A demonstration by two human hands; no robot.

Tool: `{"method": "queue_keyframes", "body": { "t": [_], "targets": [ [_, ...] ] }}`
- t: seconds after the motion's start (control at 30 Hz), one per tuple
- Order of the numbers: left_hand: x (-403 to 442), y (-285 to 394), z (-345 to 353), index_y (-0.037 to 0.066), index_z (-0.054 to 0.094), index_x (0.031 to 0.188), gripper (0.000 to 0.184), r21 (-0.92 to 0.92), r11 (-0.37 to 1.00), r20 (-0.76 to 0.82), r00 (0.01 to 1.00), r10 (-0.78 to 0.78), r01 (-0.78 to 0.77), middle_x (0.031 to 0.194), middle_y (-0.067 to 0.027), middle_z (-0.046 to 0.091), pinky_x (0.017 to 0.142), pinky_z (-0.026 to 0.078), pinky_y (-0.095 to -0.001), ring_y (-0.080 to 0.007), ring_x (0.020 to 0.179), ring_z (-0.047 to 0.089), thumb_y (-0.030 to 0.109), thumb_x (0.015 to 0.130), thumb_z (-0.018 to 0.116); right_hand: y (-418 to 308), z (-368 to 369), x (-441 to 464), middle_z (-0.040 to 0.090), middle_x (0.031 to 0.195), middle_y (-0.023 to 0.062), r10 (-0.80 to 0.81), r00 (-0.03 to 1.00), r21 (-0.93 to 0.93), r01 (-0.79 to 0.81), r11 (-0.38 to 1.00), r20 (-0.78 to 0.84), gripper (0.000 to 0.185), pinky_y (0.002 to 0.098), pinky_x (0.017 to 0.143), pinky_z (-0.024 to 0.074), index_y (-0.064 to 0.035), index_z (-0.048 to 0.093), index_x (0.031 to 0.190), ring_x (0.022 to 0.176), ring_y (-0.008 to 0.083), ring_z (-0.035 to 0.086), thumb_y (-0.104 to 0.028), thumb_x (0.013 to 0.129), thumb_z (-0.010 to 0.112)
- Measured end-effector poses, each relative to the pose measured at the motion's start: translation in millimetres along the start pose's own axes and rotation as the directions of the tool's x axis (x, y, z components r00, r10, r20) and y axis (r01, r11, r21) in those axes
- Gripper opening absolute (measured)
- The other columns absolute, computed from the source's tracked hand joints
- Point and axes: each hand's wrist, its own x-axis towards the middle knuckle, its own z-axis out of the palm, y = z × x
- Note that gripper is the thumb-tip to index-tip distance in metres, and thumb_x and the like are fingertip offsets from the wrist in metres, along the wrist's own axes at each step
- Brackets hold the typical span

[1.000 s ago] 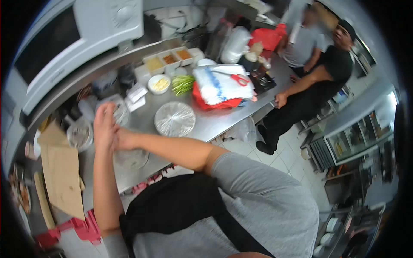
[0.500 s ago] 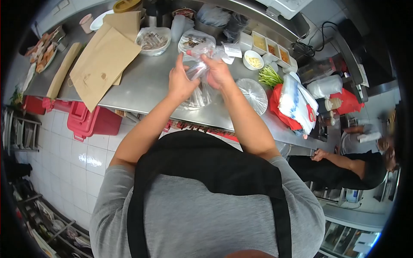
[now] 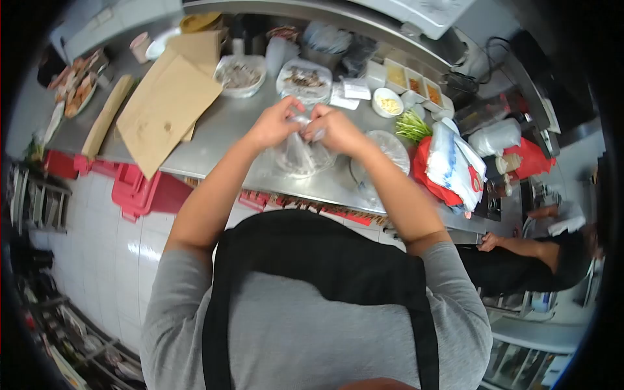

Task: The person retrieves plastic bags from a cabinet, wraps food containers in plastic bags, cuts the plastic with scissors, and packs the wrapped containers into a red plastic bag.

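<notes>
Both hands are over the steel counter, pinching the gathered top of a clear plastic bag (image 3: pixel 303 156). On the left, my left hand (image 3: pixel 275 123) has its fingertips closed on the plastic. Close beside it, my right hand (image 3: pixel 331 130) grips the other side of the gathered plastic. The bag's lower part lies spread on the counter under the hands; what is inside is hard to make out. To the right, partly behind my right forearm, is a round plastic-wrapped dish (image 3: pixel 391 151). A container with dark food pieces (image 3: pixel 304 79) stands just beyond the hands.
Cardboard sheets (image 3: pixel 162 107) lie on the steel counter (image 3: pixel 218 146) at left. Further right are a white bowl (image 3: pixel 388 103), green stalks (image 3: pixel 411 125) and a stack of plastic bags (image 3: pixel 450 162). A red bin (image 3: pixel 140 192) stands below. A co-worker in black (image 3: pixel 526 260) is at the right.
Since half a second ago, the hands have come lower and closer together on the gathered plastic, which stood higher and looser between them. The camera view has shifted slightly.
</notes>
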Motion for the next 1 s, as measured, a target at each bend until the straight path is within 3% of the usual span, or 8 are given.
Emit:
{"method": "queue_keyframes", "body": {
  "t": [0.03, 0.13, 0.23, 0.5, 0.6, 0.7, 0.87, 1.0],
  "targets": [
    [1, -2, 2, 0.007, 0.046, 0.115, 0.034, 0.088, 0.991, -0.047, 0.993, 0.108, -0.104, 0.088, -0.0043, 0.058, 0.075, 0.041, -0.0238, -0.0088, 0.082, 0.053, 0.002, 0.083, 0.056, -1, 5, -1, 0.056, 0.096, 0.0049, 0.050, 0.997, -0.162, -0.058, 0.985, -0.057, 0.013, 0.0319, 0.081, 0.0438, -0.0098, 0.069, 0.083, 0.099, 0.0211, 0.051, -0.012, 0.072, 0.063],
    [-6, -3, 3, 0.009, 0.042, 0.124, 0.041, -0.390, 0.920, -0.025, 0.999, 0.025, -0.033, 0.086, -0.0012, 0.055, 0.077, 0.039, -0.0232, -0.0086, 0.081, 0.050, 0.007, 0.086, 0.055, -7, 26, 0, 0.056, 0.103, 0.0038, -0.201, 0.845, -0.484, -0.076, 0.872, -0.496, 0.011, 0.0401, 0.085, 0.0385, -0.0178, 0.068, 0.078, 0.104, 0.0243, 0.049, -0.018, 0.069, 0.063],
    [-14, 7, -3, 0.010, 0.034, 0.135, 0.050, -0.503, 0.862, -0.026, 0.996, -0.089, 0.064, 0.089, 0.0001, 0.056, 0.079, 0.037, -0.0227, -0.0076, 0.083, 0.049, 0.012, 0.089, 0.053, -10, 34, 4, 0.053, 0.111, 0.0035, -0.281, 0.763, -0.481, -0.045, 0.875, -0.582, 0.009, 0.0460, 0.090, 0.0326, -0.0191, 0.067, 0.078, 0.109, 0.0261, 0.045, -0.021, 0.070, 0.062],
    [15, -27, -19, 0.010, 0.058, 0.117, 0.032, -0.414, 0.901, 0.177, 0.982, -0.064, 0.133, 0.106, 0.0021, 0.058, 0.079, 0.038, -0.0254, -0.0068, 0.089, 0.048, 0.021, 0.087, 0.057, 2, 18, 0, 0.042, 0.137, 0.0040, -0.339, 0.877, -0.604, 0.073, 0.794, -0.340, 0.012, 0.0594, 0.101, 0.0226, -0.0205, 0.064, 0.081, 0.123, 0.0298, 0.039, -0.023, 0.069, 0.062],
    [23, -22, -25, 0.008, 0.050, 0.128, 0.044, -0.429, 0.889, 0.343, 0.939, -0.003, 0.159, 0.119, -0.0023, 0.056, 0.082, 0.038, -0.0227, -0.0099, 0.101, 0.050, 0.024, 0.088, 0.060, -1, 9, -1, 0.042, 0.138, 0.0026, -0.370, 0.885, -0.631, 0.120, 0.766, -0.281, 0.016, 0.0580, 0.101, 0.0236, -0.0208, 0.064, 0.085, 0.124, 0.0291, 0.039, -0.019, 0.069, 0.061],
    [24, -18, -30, 0.005, 0.059, 0.110, 0.029, -0.342, 0.905, 0.397, 0.912, -0.105, 0.253, 0.101, 0.0012, 0.059, 0.074, 0.040, -0.0260, -0.0076, 0.090, 0.050, 0.023, 0.088, 0.061, -7, 13, 7, 0.042, 0.137, 0.0027, -0.446, 0.860, -0.685, 0.171, 0.708, -0.247, 0.016, 0.0561, 0.099, 0.0243, -0.0194, 0.063, 0.084, 0.122, 0.0281, 0.040, -0.017, 0.069, 0.060],
    [14, -5, -15, 0.004, 0.065, 0.089, 0.021, -0.102, 0.994, 0.087, 0.996, -0.035, 0.044, 0.071, 0.0008, 0.060, 0.060, 0.041, -0.0289, -0.0093, 0.065, 0.050, 0.024, 0.089, 0.058, -7, 14, 3, 0.043, 0.136, 0.0041, -0.439, 0.873, -0.721, 0.163, 0.674, -0.213, 0.018, 0.0566, 0.098, 0.0247, -0.0186, 0.062, 0.088, 0.121, 0.0271, 0.040, -0.015, 0.070, 0.059],
    [5, 6, -12, 0.002, 0.062, 0.086, 0.022, 0.212, 0.973, -0.164, 0.978, 0.132, -0.096, 0.068, -0.0131, 0.060, 0.062, 0.044, -0.0343, -0.0218, 0.062, 0.055, 0.023, 0.089, 0.055, -13, 13, -10, 0.048, 0.128, 0.0057, -0.474, 0.844, -0.666, 0.203, 0.718, -0.253, 0.026, 0.0500, 0.095, 0.0316, -0.0187, 0.061, 0.099, 0.113, 0.0267, 0.046, -0.014, 0.073, 0.058]
  ]
}}
